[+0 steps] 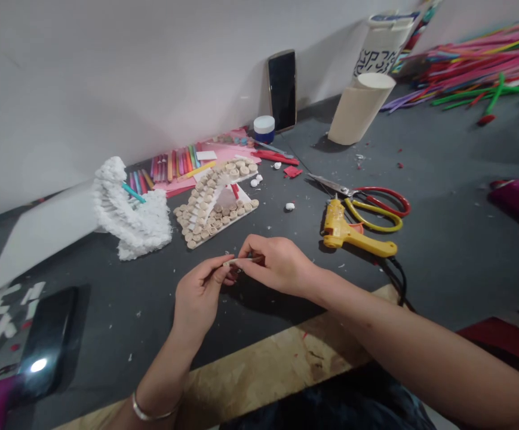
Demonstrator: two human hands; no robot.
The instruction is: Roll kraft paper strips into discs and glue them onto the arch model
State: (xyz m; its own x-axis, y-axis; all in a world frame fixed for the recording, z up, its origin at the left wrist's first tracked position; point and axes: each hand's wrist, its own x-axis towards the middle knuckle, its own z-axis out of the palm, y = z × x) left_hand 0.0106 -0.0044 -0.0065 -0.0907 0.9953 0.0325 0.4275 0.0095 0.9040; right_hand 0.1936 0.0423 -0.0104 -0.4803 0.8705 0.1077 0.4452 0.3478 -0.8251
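My left hand (199, 295) and my right hand (277, 266) meet above the dark grey work surface (286, 298). Between their fingertips they pinch a small pale stick (235, 261), its end partly hidden by my fingers. Ahead of my hands lies a craft model of wooden discs on white strips (214, 206). To the right of my right hand rests a yellow hot glue gun (346, 234), its black cord (398, 278) trailing towards me. A bangle (151, 412) circles my left wrist.
Red-and-yellow-handled scissors (362, 203) lie beside the glue gun. A white fluffy craft piece (129, 209) stands left of the model. Coloured sticks (169, 170) lie along the wall, long balloons (478, 71) lie far right, and a phone (282, 89) leans there.
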